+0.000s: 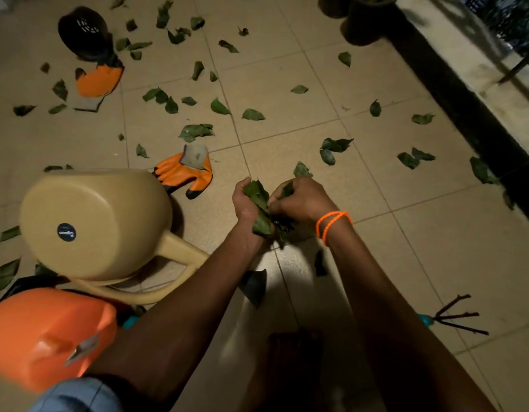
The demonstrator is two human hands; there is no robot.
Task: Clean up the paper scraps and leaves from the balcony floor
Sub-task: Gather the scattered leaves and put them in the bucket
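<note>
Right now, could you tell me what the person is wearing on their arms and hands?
Both forearms are bare, with no sleeves or gloves. The right hand has a bright orange cord bracelet looped in several strands round its wrist. The left hand and its wrist wear nothing.

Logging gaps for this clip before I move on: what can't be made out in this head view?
- Leaf bundle: count hidden by the left hand and right hand gripping it.
- Paper scraps: none identifiable; the dim light hides small pieces.
- Orange container: cut off by the left edge, blurred.
- Hand rake: handle hidden behind the right forearm.
- Watering can: sticker text too small.
- Plant pot: cropped by the top edge, in shadow.
</note>
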